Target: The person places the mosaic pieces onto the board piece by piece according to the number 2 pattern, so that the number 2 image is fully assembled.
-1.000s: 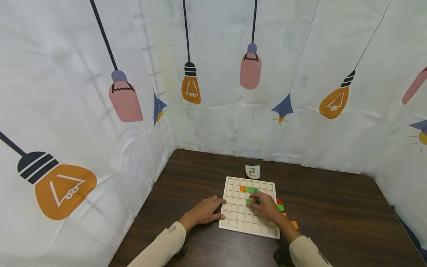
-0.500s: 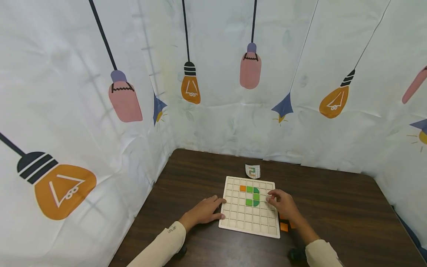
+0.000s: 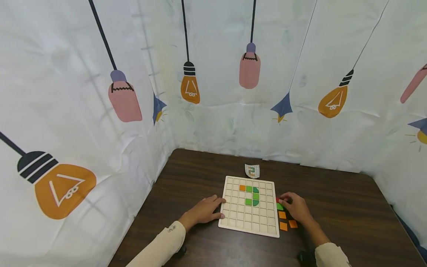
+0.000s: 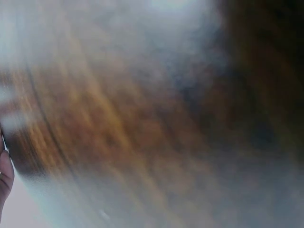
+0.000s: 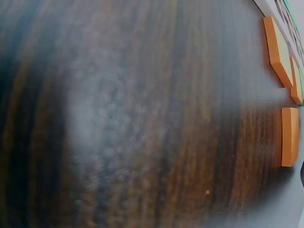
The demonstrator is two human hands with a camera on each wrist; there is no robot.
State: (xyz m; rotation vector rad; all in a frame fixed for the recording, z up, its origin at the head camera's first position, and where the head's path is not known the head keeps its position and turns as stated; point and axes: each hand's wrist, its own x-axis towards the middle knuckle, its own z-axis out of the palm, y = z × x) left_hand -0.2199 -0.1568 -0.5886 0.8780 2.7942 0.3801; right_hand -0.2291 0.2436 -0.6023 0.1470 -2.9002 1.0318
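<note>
A square, pale gridded board (image 3: 233, 217) lies on the dark table. One orange tile (image 3: 242, 188) and several green tiles (image 3: 255, 195), two of them with rounded edges, sit in its cells. My left hand (image 3: 207, 210) rests at the board's left edge, fingers extended and thumb apart. Just past the right edge, my right hand (image 3: 296, 208) has its thumb and fingertips at a red tile (image 3: 277, 199) and a green tile (image 3: 280, 206); whether it pinches one is too small to tell. Three orange tiles (image 3: 283, 226) lie below it, and orange tiles (image 5: 290, 137) also show in the right wrist view.
Behind the board lies a small printed card (image 3: 252, 171) with a coloured grid pattern. The wood-grain table (image 3: 350, 207) extends to the right. A white curtain (image 3: 213, 126) printed with lamps stands behind and to the left.
My right hand has let go of tiles on the board and moved right to the loose tiles. A green tile and a rounded green one now show uncovered. The left hand stays.
</note>
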